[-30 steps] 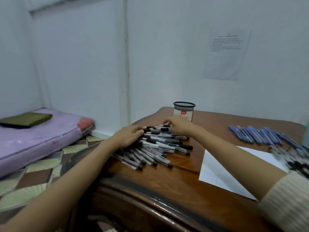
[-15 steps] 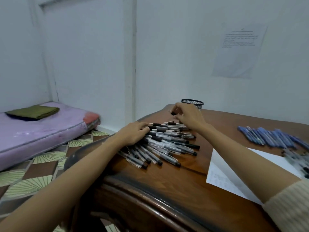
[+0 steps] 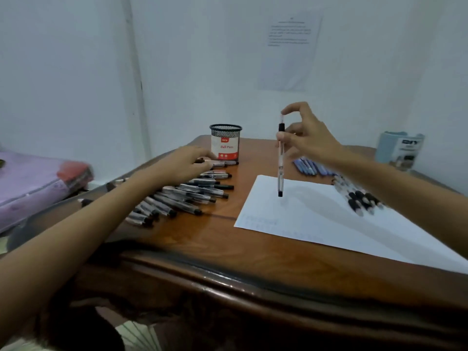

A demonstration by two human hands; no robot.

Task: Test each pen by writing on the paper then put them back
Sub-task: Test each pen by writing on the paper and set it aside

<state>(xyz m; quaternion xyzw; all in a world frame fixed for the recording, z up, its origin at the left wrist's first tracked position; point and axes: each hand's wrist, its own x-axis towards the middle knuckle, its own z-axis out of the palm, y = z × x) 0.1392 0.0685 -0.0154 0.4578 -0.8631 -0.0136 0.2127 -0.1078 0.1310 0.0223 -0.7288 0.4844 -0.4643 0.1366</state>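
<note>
One pen [image 3: 280, 168] dangles from the right hand's [image 3: 307, 140] fingertip pinch above the paper [image 3: 329, 224] — it could slip. At nine o'clock, the left hand [image 3: 184, 163] rests flat on the pile [image 3: 192, 195].

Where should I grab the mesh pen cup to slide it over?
Wrap the labelled wall of the mesh pen cup from its right side: it stands upright and round, and black pens and the left hand crowd its left and front.
</note>
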